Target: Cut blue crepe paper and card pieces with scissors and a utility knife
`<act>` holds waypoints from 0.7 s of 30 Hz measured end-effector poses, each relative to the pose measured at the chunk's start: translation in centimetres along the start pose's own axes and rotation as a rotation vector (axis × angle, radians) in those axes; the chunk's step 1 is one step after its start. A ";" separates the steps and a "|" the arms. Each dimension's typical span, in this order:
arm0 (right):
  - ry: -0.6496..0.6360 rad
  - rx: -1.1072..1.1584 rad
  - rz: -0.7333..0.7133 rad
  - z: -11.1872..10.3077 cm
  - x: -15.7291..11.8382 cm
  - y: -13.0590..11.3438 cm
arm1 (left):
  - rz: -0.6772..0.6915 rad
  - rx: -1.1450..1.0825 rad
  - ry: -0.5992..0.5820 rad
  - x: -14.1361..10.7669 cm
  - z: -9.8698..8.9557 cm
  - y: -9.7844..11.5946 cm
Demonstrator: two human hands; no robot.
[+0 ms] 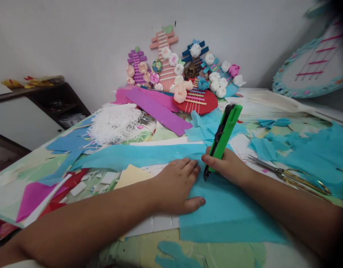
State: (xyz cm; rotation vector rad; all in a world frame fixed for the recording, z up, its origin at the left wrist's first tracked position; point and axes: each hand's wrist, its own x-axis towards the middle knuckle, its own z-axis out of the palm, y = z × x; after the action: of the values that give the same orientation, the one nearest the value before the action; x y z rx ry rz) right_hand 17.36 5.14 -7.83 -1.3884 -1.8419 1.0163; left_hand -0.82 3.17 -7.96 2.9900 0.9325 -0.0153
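The right hand (229, 166) curls its fingers tightly around a slim green plastic box cutter (226, 132), tilted, its dark tip pointing down at thin, smooth turquoise paper (232, 217) beneath the fingers. The left hand (174, 188) lies flat on that sheet, fingers close together, thumb apart. Right of the fingers rest gold-handled metal scissors (295, 175); beyond the left fingertips, a fluffy tangle of white thread (112, 123).
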 end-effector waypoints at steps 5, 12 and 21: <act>0.139 -0.019 -0.016 -0.2 -0.5 -0.8 | -0.005 -0.003 -0.005 0.0 0.0 0.0; -0.040 -0.047 0.077 0.0 -0.3 -1.0 | 0.006 0.016 -0.006 0.0 0.1 0.0; -0.005 -0.163 0.030 0.5 -0.1 -0.8 | 0.013 0.023 -0.016 0.1 -0.3 0.1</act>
State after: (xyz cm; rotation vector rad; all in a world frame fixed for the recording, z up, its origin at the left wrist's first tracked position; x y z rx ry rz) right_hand 16.56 4.79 -7.38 -1.5129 -1.9491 0.9017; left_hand -0.68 3.19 -7.63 3.0127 0.9170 -0.0497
